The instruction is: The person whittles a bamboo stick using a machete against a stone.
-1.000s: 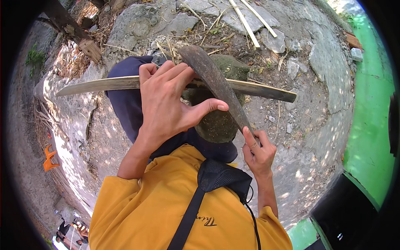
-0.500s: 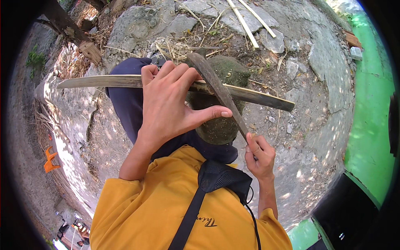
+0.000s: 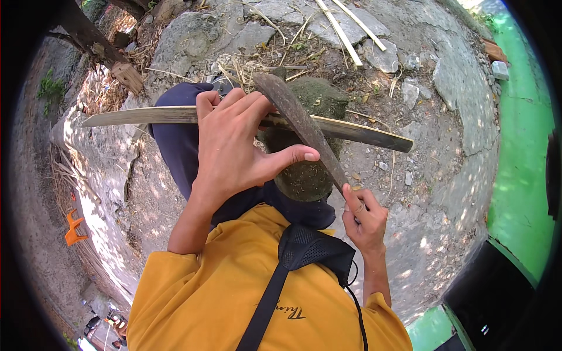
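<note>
My left hand [image 3: 231,143] lies over a long, flat, grey-brown wooden strip [image 3: 366,133], fingers curled over its far edge to grip it, while my thumb is spread out towards the long, dark, rust-brown metal blade [image 3: 301,120]; I can't tell whether its tip touches the metal. My right hand [image 3: 366,219] grasps that blade at its near, narrow end, thumb pressed along it. The blade slants across the strip, its broad end beyond the strip's far side. The strip runs sideways in front of me, over my dark navy trouser leg [image 3: 175,143] on the left and over a rough, mossy, dark green-grey stone [image 3: 307,184] in the middle. Farther out on the broken grey ground [image 3: 468,93] lie two thin, pale wooden lengths [image 3: 341,35].
</note>
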{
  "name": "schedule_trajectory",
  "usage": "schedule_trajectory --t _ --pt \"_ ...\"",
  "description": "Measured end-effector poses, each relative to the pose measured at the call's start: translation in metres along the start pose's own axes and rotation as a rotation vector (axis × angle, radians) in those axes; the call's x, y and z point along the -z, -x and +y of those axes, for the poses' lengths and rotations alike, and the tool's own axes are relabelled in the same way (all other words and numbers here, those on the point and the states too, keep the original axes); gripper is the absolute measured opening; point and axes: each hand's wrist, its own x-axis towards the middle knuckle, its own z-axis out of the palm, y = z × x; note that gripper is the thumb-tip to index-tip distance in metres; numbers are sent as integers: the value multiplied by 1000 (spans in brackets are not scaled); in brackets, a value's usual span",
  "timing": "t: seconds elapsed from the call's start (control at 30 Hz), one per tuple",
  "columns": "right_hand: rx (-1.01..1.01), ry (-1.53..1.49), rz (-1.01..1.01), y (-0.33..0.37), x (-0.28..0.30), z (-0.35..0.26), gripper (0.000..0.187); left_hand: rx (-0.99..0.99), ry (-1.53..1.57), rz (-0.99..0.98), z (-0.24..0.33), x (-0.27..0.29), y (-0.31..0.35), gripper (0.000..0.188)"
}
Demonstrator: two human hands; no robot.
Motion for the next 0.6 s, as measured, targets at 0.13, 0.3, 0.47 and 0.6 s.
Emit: schedule_trajectory --t 0.13,0.3,0.47,0.6 --pt "-11 2 -6 -1 0 -3 76 10 5 21 -2 -2 1 68" --pt "-18 41 11 3 -4 -1 76 6 22 43 -2 -2 2 67" --pt "-16 75 28 2 -9 -1 76 13 11 43 -3 -5 1 67" --pt "-19 53 16 1 -7 -2 76 15 14 60 -4 -5 2 68"
